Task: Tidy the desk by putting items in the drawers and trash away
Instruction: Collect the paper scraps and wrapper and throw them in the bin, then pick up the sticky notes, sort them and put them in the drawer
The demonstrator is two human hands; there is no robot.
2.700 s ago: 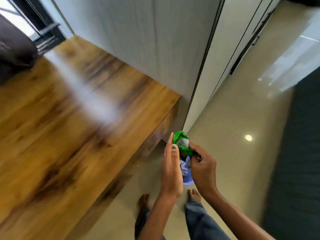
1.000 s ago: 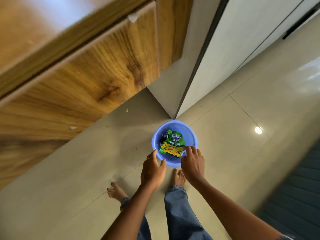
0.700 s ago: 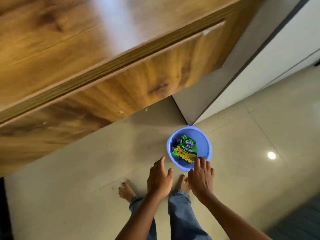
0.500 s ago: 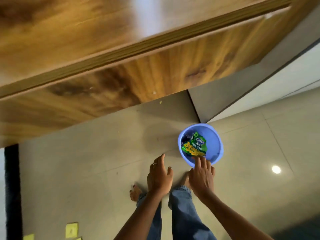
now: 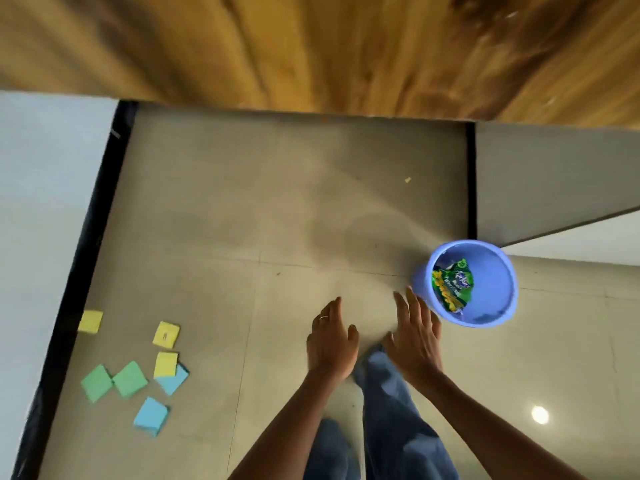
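A blue plastic bin [image 5: 498,271] stands on the tiled floor at the right, by the desk's grey side panel. Inside it lies a green and yellow snack wrapper [image 5: 452,287]. My right hand [image 5: 415,336] hovers just left of the bin's rim, fingers spread and holding nothing. My left hand [image 5: 330,341], with a ring on one finger, hangs beside it, fingers relaxed and empty. Several sticky notes [image 5: 145,368] in yellow, green and blue lie scattered on the floor at the lower left.
The wooden desk [image 5: 311,46] fills the top of the view, blurred. A black strip [image 5: 79,271] and a white panel [image 5: 41,220] bound the floor on the left. My legs in blue jeans [image 5: 388,420] stand below my hands.
The snack wrapper went from my hands into the blue bin. Both hands have drawn back from the rim, and my view has swung left, bringing the sticky notes into sight.
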